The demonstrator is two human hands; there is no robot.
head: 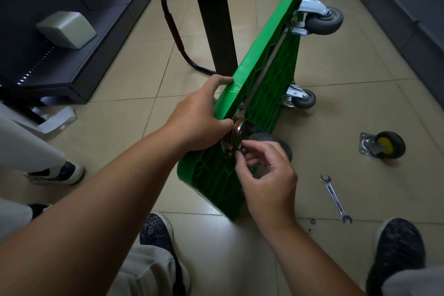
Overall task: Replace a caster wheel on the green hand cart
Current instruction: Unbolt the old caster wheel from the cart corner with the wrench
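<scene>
Green hand cart [262, 74] stands tipped on one long edge on the tiled floor [134, 60]. Its long axis runs from 6 o'clock near the feet up to 1 o'clock. The underside faces 3 o'clock: glossy moulded plastic, ribbed in a lattice, with a grey metal strip along its length.

Black tubular handle [173, 2] juts out toward 10 o'clock, bent into a loop, with a ribbed reddish grip on the bend.

Two fitted casters [323, 22] show on the underside at 1 to 2 o'clock: grey rubber wheels in bright plated forks.

Near caster [237, 131] sits at the cart's near end, centre frame. Round plated swivel plate against the ribs, dark wheel behind the fingers.

Left hand [199, 118]: fingers curled over the cart's upper edge, gripping it, thumb reaching to the caster plate.

Right hand [266, 175]: thumb and forefinger pinch a small shiny fastener [243, 149] at that plate. Nut or bolt, cannot tell.

Loose caster [384, 148] lies at 3 o'clock, well apart: black tyre, yellow hub, square grey plate.

Open-ended spanner [335, 199] lies at 4 o'clock, bright steel, with two small washers [312, 220] just beside its near end.
</scene>
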